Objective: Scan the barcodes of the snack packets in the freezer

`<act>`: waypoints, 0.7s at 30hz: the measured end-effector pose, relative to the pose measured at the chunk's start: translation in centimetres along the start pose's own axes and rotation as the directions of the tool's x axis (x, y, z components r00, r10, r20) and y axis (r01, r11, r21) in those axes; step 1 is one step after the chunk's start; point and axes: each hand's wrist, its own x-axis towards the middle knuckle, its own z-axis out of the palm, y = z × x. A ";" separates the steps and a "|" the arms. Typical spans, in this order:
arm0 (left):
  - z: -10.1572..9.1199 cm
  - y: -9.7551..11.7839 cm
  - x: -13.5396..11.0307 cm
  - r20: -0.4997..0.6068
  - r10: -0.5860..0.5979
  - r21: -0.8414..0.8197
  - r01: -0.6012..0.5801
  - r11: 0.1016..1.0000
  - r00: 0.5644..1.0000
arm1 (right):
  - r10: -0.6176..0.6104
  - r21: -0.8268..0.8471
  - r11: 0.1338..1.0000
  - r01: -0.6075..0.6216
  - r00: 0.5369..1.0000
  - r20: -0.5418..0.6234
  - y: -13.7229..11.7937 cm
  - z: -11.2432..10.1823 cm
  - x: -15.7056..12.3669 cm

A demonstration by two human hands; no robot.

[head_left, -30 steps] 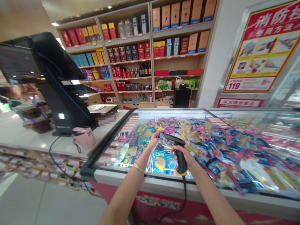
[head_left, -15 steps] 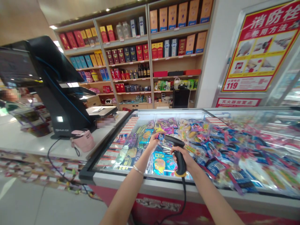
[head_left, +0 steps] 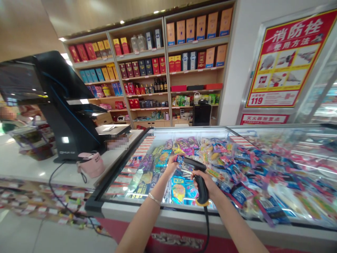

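Over the chest freezer (head_left: 126, 210), my right hand (head_left: 204, 181) is wrapped round the grip of a black barcode scanner (head_left: 202, 189) with a yellow base and a cable hanging down the front. The scanner's head points left, toward my left hand (head_left: 172, 162). That hand is closed on a small package with a blue label (head_left: 179, 159), right in front of the scanner's nose; most of the package is hidden by my fingers. Beneath the hands lie packaged ice creams, among them a bright blue packet (head_left: 178, 189) with a yellow picture.
To the left, a counter (head_left: 47, 172) carries a black checkout terminal (head_left: 68, 116) and a pink cup-shaped holder (head_left: 91, 165). A black cable (head_left: 52, 188) loops off the counter. Shelves (head_left: 165, 66) of boxes and bottles stand behind the freezer. A person (head_left: 9, 119) is at the far left.
The view has tilted up slightly, so the scene sits a little lower. Both hands keep their holds, with the scanner still facing the small package.
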 end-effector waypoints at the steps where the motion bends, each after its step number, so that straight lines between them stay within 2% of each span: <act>1: 0.0 0.1 -0.1 0.002 -0.002 -0.004 0.002 1.000 1.000 | 0.006 -0.007 1.000 -0.006 1.000 0.001 0.0 -0.1 0.1; 7: 0.2 0.4 -0.5 -0.015 -0.027 -0.002 0.027 1.000 1.000 | 0.037 -0.034 0.999 -0.037 0.999 -0.005 -0.4 0.2 -0.3; 15: 0.1 -0.4 -0.2 -0.043 -0.019 -0.034 0.017 0.999 0.999 | 0.011 0.016 1.000 -0.011 1.000 -0.016 -0.6 0.6 -0.4; 21: 0.1 -0.7 -0.1 -0.024 -0.025 -0.059 0.023 0.998 0.999 | 0.003 0.017 1.000 -0.002 1.000 -0.025 -0.8 0.7 -0.6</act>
